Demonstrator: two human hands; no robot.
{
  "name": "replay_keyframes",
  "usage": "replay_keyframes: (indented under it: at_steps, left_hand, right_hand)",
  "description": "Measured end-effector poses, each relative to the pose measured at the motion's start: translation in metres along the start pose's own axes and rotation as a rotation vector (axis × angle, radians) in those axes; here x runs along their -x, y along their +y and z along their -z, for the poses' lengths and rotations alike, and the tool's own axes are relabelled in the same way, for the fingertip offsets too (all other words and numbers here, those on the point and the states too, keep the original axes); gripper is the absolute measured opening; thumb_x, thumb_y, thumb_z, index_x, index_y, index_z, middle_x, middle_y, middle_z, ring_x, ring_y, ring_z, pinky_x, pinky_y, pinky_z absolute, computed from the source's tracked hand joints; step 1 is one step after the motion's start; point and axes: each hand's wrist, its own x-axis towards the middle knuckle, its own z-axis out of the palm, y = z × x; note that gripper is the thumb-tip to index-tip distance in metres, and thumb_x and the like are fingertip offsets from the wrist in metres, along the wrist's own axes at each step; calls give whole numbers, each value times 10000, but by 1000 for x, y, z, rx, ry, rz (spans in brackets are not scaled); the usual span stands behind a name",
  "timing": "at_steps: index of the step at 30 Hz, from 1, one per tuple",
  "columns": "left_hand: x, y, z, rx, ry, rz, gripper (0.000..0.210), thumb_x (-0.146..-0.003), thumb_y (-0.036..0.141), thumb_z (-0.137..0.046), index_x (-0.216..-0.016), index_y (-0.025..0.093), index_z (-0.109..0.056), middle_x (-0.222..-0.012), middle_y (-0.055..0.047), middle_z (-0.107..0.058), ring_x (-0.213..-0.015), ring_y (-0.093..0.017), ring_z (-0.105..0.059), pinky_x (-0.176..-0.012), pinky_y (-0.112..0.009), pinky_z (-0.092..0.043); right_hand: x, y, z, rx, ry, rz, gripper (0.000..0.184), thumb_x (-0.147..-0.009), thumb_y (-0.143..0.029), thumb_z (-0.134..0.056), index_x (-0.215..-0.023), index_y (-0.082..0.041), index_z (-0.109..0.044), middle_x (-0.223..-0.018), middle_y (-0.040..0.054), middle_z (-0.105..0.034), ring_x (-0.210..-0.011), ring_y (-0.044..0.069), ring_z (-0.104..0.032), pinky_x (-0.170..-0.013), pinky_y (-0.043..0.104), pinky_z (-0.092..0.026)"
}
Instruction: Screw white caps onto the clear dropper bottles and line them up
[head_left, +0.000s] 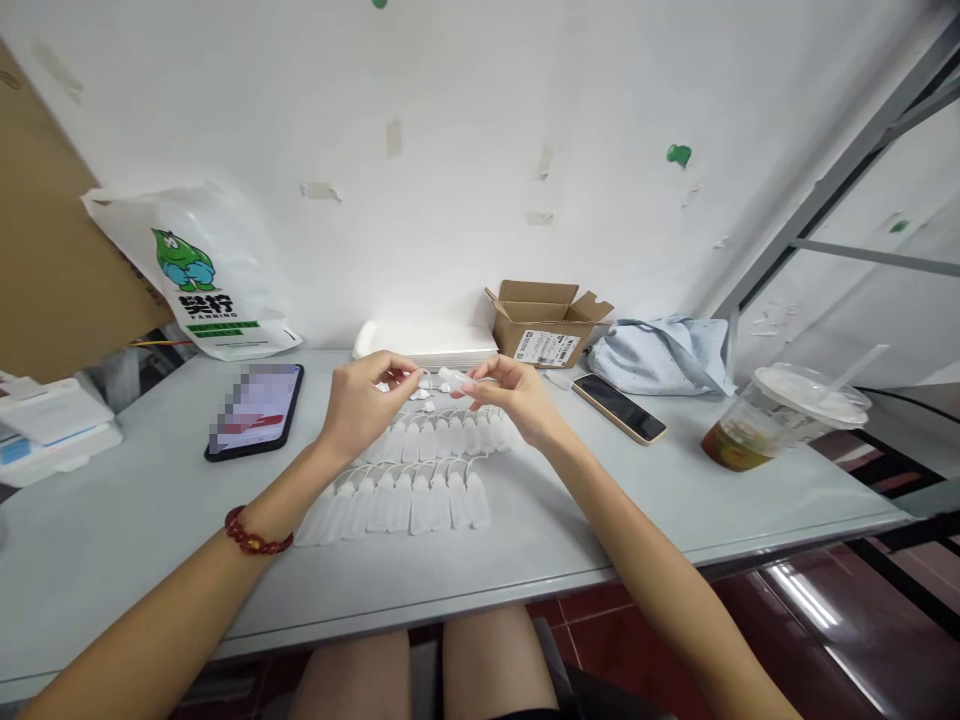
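My left hand is closed in a pinch above the table; a small white piece shows at its fingertips, too small to name. Opposite it, my right hand grips a small translucent white tube between thumb and fingers, lying nearly level and pointing toward the left hand. Below both hands, translucent white tubes with looped white cords are laid side by side in rows. Parts of the back row are covered by my hands. Several small white caps lie loose between the hands.
Behind the hands are a white tray and an open cardboard box. One phone lies at left, another phone at right. A light blue cloth pouch, a drink cup and a white plastic bag stand around them.
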Motion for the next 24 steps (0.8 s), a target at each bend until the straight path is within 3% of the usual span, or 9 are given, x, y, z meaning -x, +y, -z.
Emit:
replay_keyframes:
  at_steps: [9,21,24]
  left_hand:
    - [6,10,-5,295,-46,244,155,-713,291,-697,-792,158,-695,-798,-30,-714,-729,-164,-663,-713,-276,-554]
    - [8,10,-8,220,-33,100,167,-781,318,-639,-829,172,-705,-873,-37,-714,-810,-170,-655,-778,-292,-553]
    - [9,10,-8,243,-26,92,160,-788,306,-633,-838,169,-698,-886,-41,-709,-834,-172,-653,-796,-295,-550]
  right_hand:
    - [3,7,-13,-61,25,-58,345,-623,-378,-779,-737,-178,-521,-739,-19,-618,-763,167,-683,-633,256,-509]
    - [8,16,-26,-126,158,17,323,-684,-403,-739,-790,-191,-521,-810,-7,-628,-827,177,-688,-726,297,-528]
    - [9,16,-29,-168,130,-1,330,-686,-387,-744,-840,-196,-523,-821,-7,-638,-814,178,-690,-723,300,-532]
